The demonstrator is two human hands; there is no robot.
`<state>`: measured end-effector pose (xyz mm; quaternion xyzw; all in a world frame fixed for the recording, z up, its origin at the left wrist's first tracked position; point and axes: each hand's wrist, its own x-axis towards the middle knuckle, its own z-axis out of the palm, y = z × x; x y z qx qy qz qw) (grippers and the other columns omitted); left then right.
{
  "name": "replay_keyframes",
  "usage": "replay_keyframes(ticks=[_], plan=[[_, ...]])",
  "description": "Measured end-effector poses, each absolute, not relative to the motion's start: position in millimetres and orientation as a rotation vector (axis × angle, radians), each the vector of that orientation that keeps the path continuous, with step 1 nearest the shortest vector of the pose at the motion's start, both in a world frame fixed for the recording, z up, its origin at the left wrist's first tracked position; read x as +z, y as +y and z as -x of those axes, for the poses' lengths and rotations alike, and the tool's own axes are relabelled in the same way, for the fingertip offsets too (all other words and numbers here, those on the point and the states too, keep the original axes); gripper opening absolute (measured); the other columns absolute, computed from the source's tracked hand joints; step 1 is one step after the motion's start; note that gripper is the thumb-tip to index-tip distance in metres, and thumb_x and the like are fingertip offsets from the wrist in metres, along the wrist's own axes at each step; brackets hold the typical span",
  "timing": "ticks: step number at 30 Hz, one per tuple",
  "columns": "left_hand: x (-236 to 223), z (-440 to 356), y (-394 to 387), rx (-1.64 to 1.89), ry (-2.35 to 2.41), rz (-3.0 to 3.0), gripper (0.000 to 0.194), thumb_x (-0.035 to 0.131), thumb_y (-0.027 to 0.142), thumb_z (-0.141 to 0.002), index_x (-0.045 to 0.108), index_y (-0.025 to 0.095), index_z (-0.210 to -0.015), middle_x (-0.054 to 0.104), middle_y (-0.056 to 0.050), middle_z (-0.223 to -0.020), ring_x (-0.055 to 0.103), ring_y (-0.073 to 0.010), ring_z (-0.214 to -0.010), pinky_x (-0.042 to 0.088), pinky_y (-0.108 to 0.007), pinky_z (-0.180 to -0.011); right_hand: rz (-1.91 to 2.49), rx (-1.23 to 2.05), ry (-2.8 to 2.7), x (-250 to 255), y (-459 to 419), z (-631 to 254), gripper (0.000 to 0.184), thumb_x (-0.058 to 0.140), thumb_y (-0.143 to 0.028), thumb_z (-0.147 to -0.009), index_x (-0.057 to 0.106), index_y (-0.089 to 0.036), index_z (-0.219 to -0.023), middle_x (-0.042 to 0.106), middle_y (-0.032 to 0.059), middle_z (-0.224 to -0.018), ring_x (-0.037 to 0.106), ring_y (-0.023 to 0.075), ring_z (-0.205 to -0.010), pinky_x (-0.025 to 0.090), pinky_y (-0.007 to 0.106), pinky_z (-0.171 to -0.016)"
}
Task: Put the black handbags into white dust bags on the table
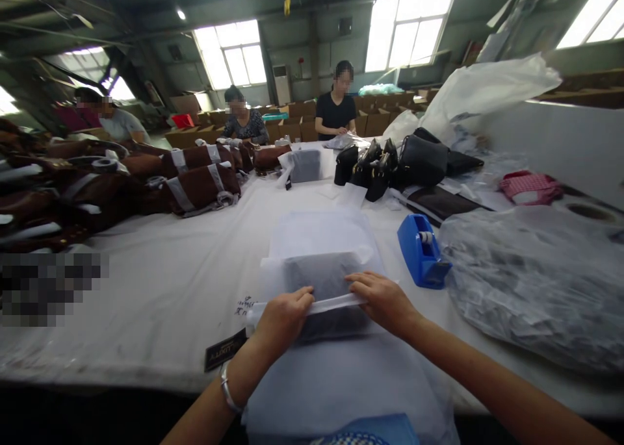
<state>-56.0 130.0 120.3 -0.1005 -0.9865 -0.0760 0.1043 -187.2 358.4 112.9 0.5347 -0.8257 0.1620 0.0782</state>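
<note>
A dark bag wrapped in white translucent paper lies on the white table in front of me. My left hand pinches a folded white strip along the near edge of the wrapping, fingers closed on it. My right hand presses on the same strip to the right, fingers bent down onto the paper. A bracelet sits on my left wrist.
A blue tape dispenser stands just right of the wrapped bag. A large clear plastic bag of stuffing lies further right. Brown bags pile up at the left, black bags at the back. Three people work at the far end.
</note>
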Motion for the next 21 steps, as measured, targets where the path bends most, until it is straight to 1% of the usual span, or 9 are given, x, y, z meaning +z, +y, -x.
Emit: replay_keyframes(ticks=[3,5,7,10,13,16,18,21], plan=[[120.9,62.6,126.6,-0.261,-2.955,0.224,0.024,0.055,0.005,-0.082,0.061,0.022,-0.098,0.072,-0.004,-0.109,0.070,-0.0211,-0.086,0.055,-0.028,-0.070,-1.530,0.520,-2.577,110.2,356.2,191.4,0.034,0.057,-0.002,-0.072,0.064,-0.022,-0.099,0.071,0.0036,-0.112,0.067,0.0213,-0.098,0.052,0.031,-0.087],[121.7,67.6,124.7,-0.262,-3.003,0.148,0.024,0.055,0.008,-0.084,0.062,0.024,-0.100,0.074,-0.002,-0.094,0.070,-0.0207,-0.080,0.052,-0.027,-0.065,-1.487,0.528,-2.626,108.5,354.7,193.7,0.035,0.057,-0.003,-0.074,0.064,-0.023,-0.102,0.072,0.0021,-0.108,0.068,0.0202,-0.095,0.051,0.029,-0.082],[122.6,71.7,123.1,-0.272,-3.036,0.087,0.020,0.056,0.011,-0.086,0.062,0.025,-0.099,0.073,0.001,-0.085,0.069,-0.0196,-0.077,0.049,-0.026,-0.063,-1.441,0.527,-2.681,106.6,353.8,195.9,0.031,0.056,-0.006,-0.077,0.063,-0.024,-0.101,0.073,0.0012,-0.105,0.068,0.0192,-0.092,0.050,0.027,-0.080],[122.9,76.7,121.0,-0.293,-3.038,0.033,0.014,0.054,0.018,-0.090,0.062,0.026,-0.098,0.072,0.002,-0.085,0.069,-0.0181,-0.075,0.046,-0.024,-0.062,-1.381,0.538,-2.745,103.3,353.0,198.5,0.024,0.055,-0.010,-0.083,0.063,-0.025,-0.100,0.072,0.0001,-0.102,0.067,0.0180,-0.087,0.047,0.026,-0.075],[121.9,81.6,119.2,-0.285,-3.013,-0.005,0.015,0.052,0.022,-0.093,0.061,0.026,-0.105,0.072,0.002,-0.084,0.068,-0.0178,-0.073,0.044,-0.024,-0.060,-1.313,0.544,-2.773,100.3,351.2,200.0,0.018,0.055,-0.014,-0.086,0.062,-0.025,-0.098,0.072,-0.0008,-0.098,0.067,0.0179,-0.083,0.044,0.026,-0.071],[120.4,85.9,117.9,-0.255,-2.989,0.014,0.017,0.053,0.021,-0.092,0.061,0.026,-0.107,0.072,0.001,-0.082,0.068,-0.0179,-0.071,0.044,-0.024,-0.059,-1.245,0.528,-2.801,99.4,347.7,199.8,0.012,0.056,-0.017,-0.087,0.062,-0.025,-0.094,0.071,-0.0009,-0.093,0.066,0.0182,-0.081,0.041,0.027,-0.068],[118.9,87.4,117.2,-0.241,-2.970,0.040,0.018,0.054,0.020,-0.091,0.061,0.025,-0.107,0.073,0.001,-0.082,0.068,-0.0180,-0.071,0.044,-0.024,-0.059,-1.207,0.518,-2.817,100.2,345.3,198.8,0.012,0.056,-0.017,-0.087,0.062,-0.025,-0.093,0.070,-0.0010,-0.093,0.065,0.0181,-0.081,0.039,0.027,-0.066],[115.6,87.3,116.4,-0.232,-2.916,0.071,0.024,0.055,0.019,-0.091,0.060,0.024,-0.113,0.074,0.000,-0.086,0.068,-0.0182,-0.071,0.046,-0.025,-0.059,-1.172,0.510,-2.840,102.6,342.4,197.2,0.012,0.056,-0.016,-0.086,0.062,-0.025,-0.092,0.069,-0.0011,-0.093,0.064,0.0175,-0.080,0.037,0.027,-0.065]])
